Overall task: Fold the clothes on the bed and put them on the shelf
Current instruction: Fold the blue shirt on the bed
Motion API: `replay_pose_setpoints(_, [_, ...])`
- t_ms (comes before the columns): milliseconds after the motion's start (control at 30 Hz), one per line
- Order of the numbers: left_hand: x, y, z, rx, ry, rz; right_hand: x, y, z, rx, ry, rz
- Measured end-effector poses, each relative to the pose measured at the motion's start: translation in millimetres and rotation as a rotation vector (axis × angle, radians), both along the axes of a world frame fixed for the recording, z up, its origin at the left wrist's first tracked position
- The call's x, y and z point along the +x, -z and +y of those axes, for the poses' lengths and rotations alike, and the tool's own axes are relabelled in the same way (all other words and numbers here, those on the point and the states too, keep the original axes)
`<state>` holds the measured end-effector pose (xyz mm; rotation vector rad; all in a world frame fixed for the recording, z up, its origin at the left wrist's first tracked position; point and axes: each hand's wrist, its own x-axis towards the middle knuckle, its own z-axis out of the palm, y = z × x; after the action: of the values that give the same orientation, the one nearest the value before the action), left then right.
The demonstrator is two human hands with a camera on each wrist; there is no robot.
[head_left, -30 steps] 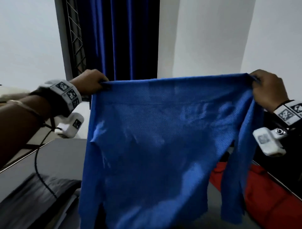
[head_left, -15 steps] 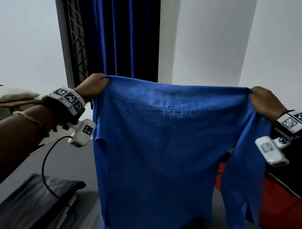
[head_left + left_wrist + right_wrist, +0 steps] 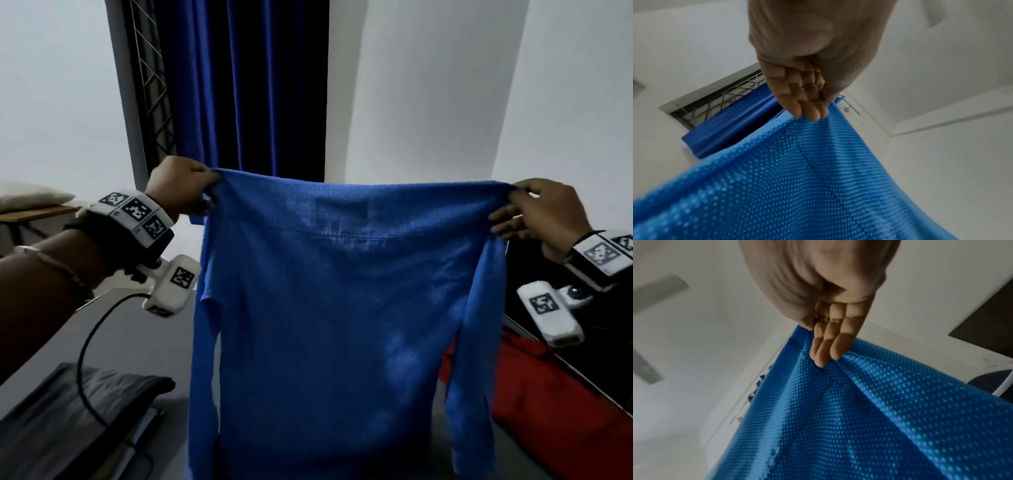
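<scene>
At shirt (image 3: pixel 342 308) shoulders, both hands pinching

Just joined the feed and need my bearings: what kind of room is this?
Most likely a bedroom. A grey bed carries clothes, a red garment and a dark one; a blue curtain hangs over a grilled window. Both hands hold a blue shirt up.

place: home bedroom | cues: bed (image 3: pixel 144 342); blue curtain (image 3: pixel 246 85); barred window (image 3: pixel 150 78)
</scene>
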<state>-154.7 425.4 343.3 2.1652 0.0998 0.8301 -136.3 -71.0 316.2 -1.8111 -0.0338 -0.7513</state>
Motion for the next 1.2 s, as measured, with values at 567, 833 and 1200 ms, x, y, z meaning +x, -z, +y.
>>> replay_pose_setpoints(567, [-37,-23,-29,-0.064,-0.195,-0.578,-13,-26,-5,0.092,0.309,-0.348])
replay_pose_setpoints(833, [-35,-46,-30,-0.178,-0.195,-0.613,-4,-61,-9,0.106,0.377,-0.425])
replay_pose_setpoints(1200, [68,13,-10,-0.131,-0.18,-0.218,88,7,15,-0.001,0.218,-0.101])
